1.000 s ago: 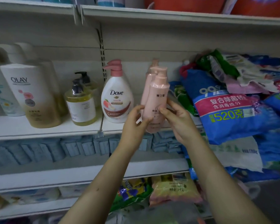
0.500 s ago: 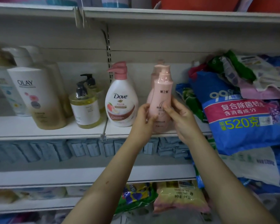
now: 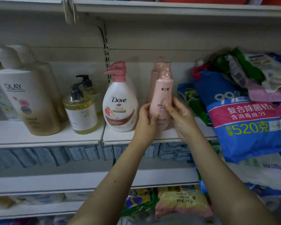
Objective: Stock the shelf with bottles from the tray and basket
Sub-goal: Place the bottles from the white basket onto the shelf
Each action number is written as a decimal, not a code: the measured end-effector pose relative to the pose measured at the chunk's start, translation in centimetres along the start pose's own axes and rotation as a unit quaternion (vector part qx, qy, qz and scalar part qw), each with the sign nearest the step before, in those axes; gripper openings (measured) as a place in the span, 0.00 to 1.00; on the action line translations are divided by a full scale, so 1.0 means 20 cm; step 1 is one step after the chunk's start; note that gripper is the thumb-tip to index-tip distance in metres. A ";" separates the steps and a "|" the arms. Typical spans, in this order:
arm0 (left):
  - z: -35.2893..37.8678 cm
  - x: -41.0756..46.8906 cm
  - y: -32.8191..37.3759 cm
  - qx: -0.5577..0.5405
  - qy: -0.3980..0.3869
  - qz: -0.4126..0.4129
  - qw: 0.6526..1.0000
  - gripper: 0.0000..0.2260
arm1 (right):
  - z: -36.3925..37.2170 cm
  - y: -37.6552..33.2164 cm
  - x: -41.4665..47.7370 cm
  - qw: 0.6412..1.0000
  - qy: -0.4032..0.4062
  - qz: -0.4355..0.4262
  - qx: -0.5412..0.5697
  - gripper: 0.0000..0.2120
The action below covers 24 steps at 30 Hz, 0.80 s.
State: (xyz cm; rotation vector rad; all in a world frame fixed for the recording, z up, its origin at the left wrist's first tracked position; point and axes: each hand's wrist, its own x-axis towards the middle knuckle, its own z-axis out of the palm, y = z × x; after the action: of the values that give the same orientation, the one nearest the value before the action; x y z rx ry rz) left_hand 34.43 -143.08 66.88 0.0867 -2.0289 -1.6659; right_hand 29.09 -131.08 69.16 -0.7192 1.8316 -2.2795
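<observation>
Both bare forearms reach up and forward, converging toward the middle; the left hand point(image 3: 146, 118) is cupped with its thumb pointing inward; the right hand point(image 3: 180, 116) mirrors it, fingers curled and thumb forward; both are closed in a shared grip.

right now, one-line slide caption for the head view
Both hands set a pink bottle on the shelf beside a Dove bottle.

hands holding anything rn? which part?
Yes: both the left hand and the right hand grip the front pink bottle by its lower body, one on each side; it stands on the shelf.
</observation>
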 end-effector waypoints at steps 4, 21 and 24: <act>0.01 -0.02 -0.02 -0.001 0.010 0.008 1.000 0.21 | -0.01 0.02 0.00 1.000 0.000 -0.001 0.004 0.25; 0.04 -0.07 0.01 0.019 0.023 0.005 1.000 0.22 | -0.01 0.02 -0.06 0.999 -0.014 -0.024 -0.033 0.24; 0.02 -0.09 0.02 0.018 -0.015 -0.012 1.000 0.23 | 0.00 0.00 -0.07 0.997 -0.029 -0.006 -0.066 0.26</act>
State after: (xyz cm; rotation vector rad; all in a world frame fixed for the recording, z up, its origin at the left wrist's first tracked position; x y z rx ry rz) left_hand 35.92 -141.98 66.67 0.1004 -2.0885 -1.6548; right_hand 30.36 -130.40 68.78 -0.8086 1.9695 -2.1371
